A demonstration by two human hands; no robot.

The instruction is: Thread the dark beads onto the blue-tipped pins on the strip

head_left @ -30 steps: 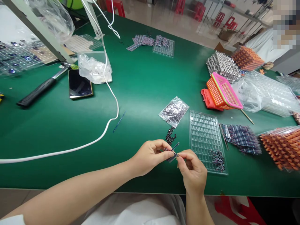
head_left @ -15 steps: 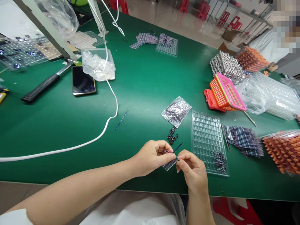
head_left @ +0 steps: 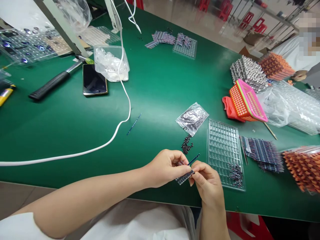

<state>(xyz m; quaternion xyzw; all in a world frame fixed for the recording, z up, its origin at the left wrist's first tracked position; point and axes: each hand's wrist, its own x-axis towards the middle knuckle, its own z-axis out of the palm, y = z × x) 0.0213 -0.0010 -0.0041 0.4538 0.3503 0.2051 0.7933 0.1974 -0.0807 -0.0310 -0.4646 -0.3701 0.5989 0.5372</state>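
My left hand (head_left: 166,168) is closed on a dark ribbed strip (head_left: 183,178) with thin wires, held between thumb and fingers just above the table's front part. A narrow blue stick-like end (head_left: 194,159) pokes out beyond its fingers. My right hand (head_left: 209,183) pinches at the strip's right end; what lies between its fingertips is too small to name. Beyond the hands are a heap of tiny black parts (head_left: 186,145) and a clear zip bag (head_left: 192,119) of dark parts. To the right lies a clear compartment tray (head_left: 221,140) with a cluster of small wired pieces (head_left: 235,174) in its near corner.
Right of the tray lie stacked wired strips (head_left: 262,155) and orange pieces (head_left: 302,168). Behind stands a pink-and-orange basket (head_left: 246,100). A white cable (head_left: 105,146) crosses the left side, near a hammer (head_left: 52,85), a phone (head_left: 95,80) and a plastic tub (head_left: 111,63). A co-worker's hand (head_left: 299,75) rests far right.
The view has shifted slightly, so the table's things appear a little further right. Both hands keep nearly the same pose at the strip.
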